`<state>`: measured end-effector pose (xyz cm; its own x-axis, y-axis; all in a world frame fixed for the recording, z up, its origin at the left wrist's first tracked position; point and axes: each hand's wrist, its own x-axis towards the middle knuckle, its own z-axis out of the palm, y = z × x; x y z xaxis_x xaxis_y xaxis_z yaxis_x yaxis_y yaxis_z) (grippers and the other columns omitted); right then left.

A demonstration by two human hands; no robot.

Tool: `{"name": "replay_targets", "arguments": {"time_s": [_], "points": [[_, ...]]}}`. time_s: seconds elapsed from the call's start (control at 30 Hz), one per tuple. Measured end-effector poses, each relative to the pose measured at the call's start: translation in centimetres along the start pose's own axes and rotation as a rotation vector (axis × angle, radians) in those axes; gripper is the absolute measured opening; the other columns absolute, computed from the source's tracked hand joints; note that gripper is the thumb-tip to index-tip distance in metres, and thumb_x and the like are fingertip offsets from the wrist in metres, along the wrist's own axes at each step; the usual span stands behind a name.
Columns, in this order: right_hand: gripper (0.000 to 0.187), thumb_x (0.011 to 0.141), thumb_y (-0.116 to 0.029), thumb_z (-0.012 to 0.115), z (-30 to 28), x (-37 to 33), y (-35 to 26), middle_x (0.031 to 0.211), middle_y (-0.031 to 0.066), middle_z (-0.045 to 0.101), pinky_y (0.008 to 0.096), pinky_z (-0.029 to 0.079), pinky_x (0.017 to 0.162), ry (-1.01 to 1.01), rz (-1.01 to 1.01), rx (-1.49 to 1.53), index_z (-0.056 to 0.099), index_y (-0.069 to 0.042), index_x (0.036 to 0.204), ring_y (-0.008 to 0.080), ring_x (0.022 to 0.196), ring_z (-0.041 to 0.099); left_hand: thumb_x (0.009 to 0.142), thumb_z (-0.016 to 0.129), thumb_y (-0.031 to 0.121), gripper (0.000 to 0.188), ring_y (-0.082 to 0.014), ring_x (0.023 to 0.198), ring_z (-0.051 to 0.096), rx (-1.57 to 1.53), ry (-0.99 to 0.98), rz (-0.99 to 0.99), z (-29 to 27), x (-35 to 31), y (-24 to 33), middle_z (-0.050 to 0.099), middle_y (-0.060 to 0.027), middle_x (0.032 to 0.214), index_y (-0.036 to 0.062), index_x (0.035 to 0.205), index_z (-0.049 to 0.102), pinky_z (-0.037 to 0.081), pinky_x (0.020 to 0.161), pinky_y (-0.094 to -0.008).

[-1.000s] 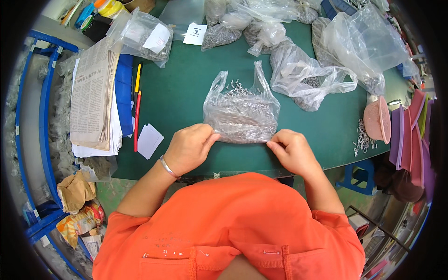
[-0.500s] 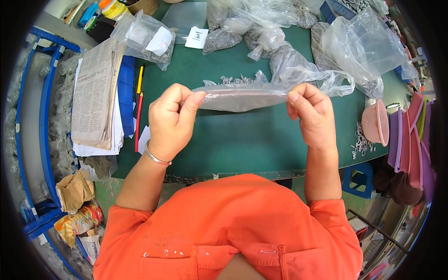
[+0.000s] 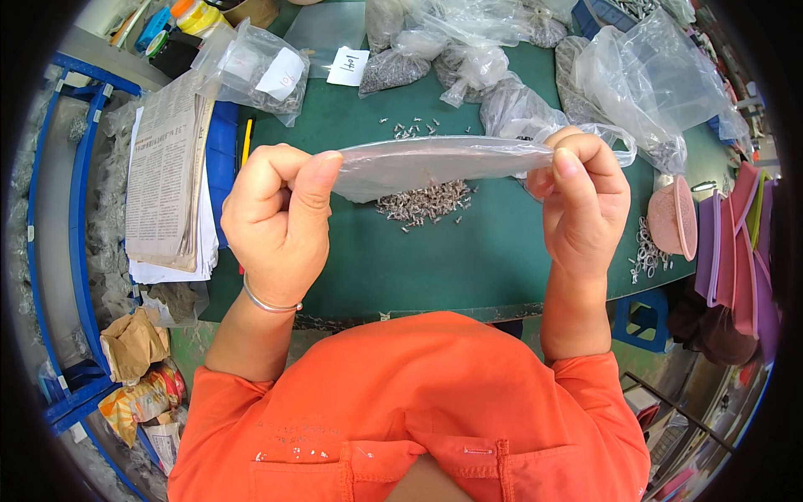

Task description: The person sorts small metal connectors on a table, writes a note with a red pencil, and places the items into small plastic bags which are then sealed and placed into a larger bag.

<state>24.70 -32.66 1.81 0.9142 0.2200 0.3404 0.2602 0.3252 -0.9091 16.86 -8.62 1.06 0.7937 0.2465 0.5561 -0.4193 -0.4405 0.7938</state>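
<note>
Between both hands a clear plastic bag is stretched by its upper edge above the table. My left hand pinches one corner between thumb and fingers. At the opposite corner, the thumb and fingers of my right hand are closed on the bag. Beneath and partly behind the bag lies a heap of small metal parts, with a few strays around it. Whether anything is inside the bag I cannot tell; it looks flat.
The green table carries bags of metal parts at the back. To the left are newspapers, a blue tray and a labelled bag. On the right are a pink basket and loose metal rings.
Both hands have moved outward, the left one also a little lower, pulling the bag wider. The bag's edge has risen slightly, and the heap of metal parts now shows below it.
</note>
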Motion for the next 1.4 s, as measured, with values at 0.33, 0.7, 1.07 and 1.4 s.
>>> {"name": "replay_targets", "arguments": {"time_s": [0.33,0.7,1.07,1.4], "points": [[0.044,0.078,-0.008,0.076,-1.5,0.4,4.9,0.118,0.0138,0.059,0.0362,0.045,0.090,-0.439,0.159,-0.688,0.058,0.000,0.117,0.0266,0.109,0.057,0.091,0.070,0.011,0.021,-0.0024,0.057,0.040,0.007,0.029,-0.295,0.8,0.5,-1.2,0.048,0.0057,0.063,0.0020,0.077,0.057,0.034,0.051,-0.0191],[0.030,0.076,-0.007,0.075,-3.3,-1.3,7.0,0.094,0.0142,0.063,0.0366,0.050,0.082,-0.340,0.160,-0.881,0.063,0.000,0.102,0.0337,0.090,0.061,0.077,0.074,0.011,0.042,-0.0350,0.106,0.058,0.380,-0.499,-0.139,0.9,-5.0,-8.1,0.060,-0.0156,0.117,0.0023,0.116,0.061,0.047,0.093,-0.0371],[0.007,0.091,-0.008,0.062,-3.7,-1.6,6.9,0.085,0.0078,0.065,0.0280,0.048,0.060,-0.174,0.519,-0.569,0.059,-0.002,0.094,0.0127,0.071,0.063,0.093,0.056,0.005,0.009,-0.0140,0.064,0.058,0.049,-0.152,-0.526,2.7,-4.0,-6.7,0.061,-0.0076,0.072,-0.0006,0.100,0.055,0.049,0.065,-0.0292],[0.008,0.091,-0.004,0.061,-4.2,-1.3,7.6,0.081,0.0044,0.062,0.0281,0.049,0.069,-0.323,0.014,-0.780,0.057,-0.002,0.097,0.0133,0.076,0.061,0.078,0.076,0.011,0.025,-0.0204,0.087,0.057,0.353,-0.459,-0.215,1.5,-6.4,-7.7,0.060,-0.0082,0.095,0.0018,0.094,0.060,0.049,0.079,-0.0322]]}}
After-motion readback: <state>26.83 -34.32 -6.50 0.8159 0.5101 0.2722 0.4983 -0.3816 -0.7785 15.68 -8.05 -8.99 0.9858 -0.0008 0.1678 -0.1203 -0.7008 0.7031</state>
